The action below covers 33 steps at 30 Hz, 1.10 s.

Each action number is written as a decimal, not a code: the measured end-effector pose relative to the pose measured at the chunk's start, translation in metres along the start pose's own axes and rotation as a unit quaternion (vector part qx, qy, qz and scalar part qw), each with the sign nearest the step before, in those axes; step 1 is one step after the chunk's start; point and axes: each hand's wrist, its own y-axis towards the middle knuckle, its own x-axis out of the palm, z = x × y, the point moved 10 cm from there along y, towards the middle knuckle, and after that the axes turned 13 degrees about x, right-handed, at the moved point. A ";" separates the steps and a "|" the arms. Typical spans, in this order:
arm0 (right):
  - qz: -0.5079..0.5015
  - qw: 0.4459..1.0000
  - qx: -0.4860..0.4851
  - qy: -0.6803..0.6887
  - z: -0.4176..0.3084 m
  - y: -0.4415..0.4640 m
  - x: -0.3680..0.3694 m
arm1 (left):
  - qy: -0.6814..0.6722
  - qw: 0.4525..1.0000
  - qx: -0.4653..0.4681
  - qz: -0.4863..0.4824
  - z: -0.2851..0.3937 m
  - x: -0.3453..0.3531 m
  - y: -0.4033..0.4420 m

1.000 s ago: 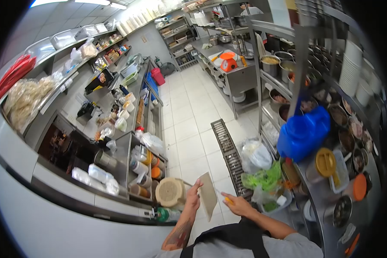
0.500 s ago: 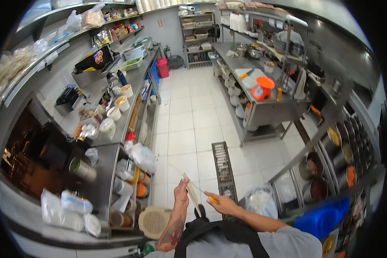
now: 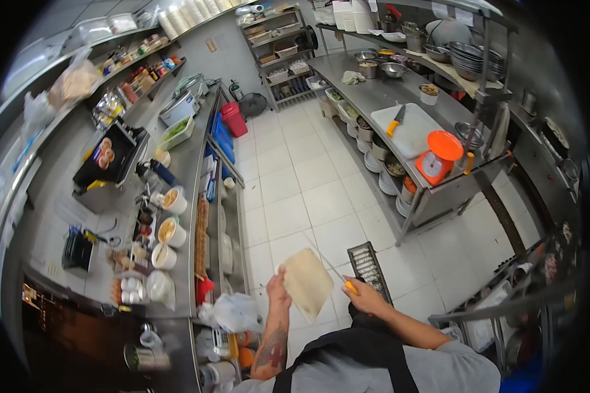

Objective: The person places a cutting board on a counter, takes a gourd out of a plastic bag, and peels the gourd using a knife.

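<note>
A flat, pale beige slab [image 3: 308, 283] is gripped at its left edge by my left hand [image 3: 279, 288], fingers closed on it. My right hand [image 3: 366, 296] is wrapped round the orange-yellow handle of a long thin knife [image 3: 334, 268]. Its narrow blade points up and to the left, close to the slab's right edge; whether the two touch is unclear. Both hands are in front of my dark apron [image 3: 347, 347], above the tiled floor.
Steel counter [image 3: 206, 164] with tubs on the left. On the right, a steel table [image 3: 334, 65] holds a cutting board [image 3: 410, 139], another knife [image 3: 396, 122] and an orange scale [image 3: 438, 157]. A floor drain [image 3: 368, 267] lies ahead; a metal rack [image 3: 465, 317] stands at lower right.
The view has moved forward and turned, with the right table now closer. The slab has turned from edge-on to show its broad face. Both hands keep their hold.
</note>
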 end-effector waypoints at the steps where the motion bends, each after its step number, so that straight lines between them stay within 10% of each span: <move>1: 0.001 0.999 0.038 -0.008 -0.001 0.037 -0.017 | -0.023 0.999 0.004 0.043 0.009 -0.012 0.038; 9: -0.085 0.965 0.180 -0.169 -0.048 0.325 -0.139 | -0.014 0.962 0.147 0.230 0.168 -0.067 0.206; 13: -0.035 0.973 0.136 -0.184 -0.055 0.448 -0.164 | 0.369 0.828 0.203 0.370 0.167 -0.081 0.241; 16: 0.077 0.984 0.110 -0.116 -0.080 0.535 -0.197 | 0.398 0.771 0.261 0.423 0.147 -0.080 0.313; 19: -0.061 0.966 0.250 -0.011 -0.037 0.625 -0.173 | 0.515 0.741 0.068 0.424 0.115 -0.083 0.427; 21: 0.025 0.962 0.247 -0.114 -0.027 0.680 -0.197 | 0.502 0.759 0.034 0.414 0.110 -0.066 0.513; 25: 0.134 0.955 0.249 -0.090 -0.041 0.775 -0.269 | 0.047 0.971 0.065 0.227 0.077 0.078 0.703; 33: 0.363 0.896 0.251 -0.057 -0.098 0.951 -0.494 | 0.106 0.986 0.129 -0.010 0.099 0.372 0.997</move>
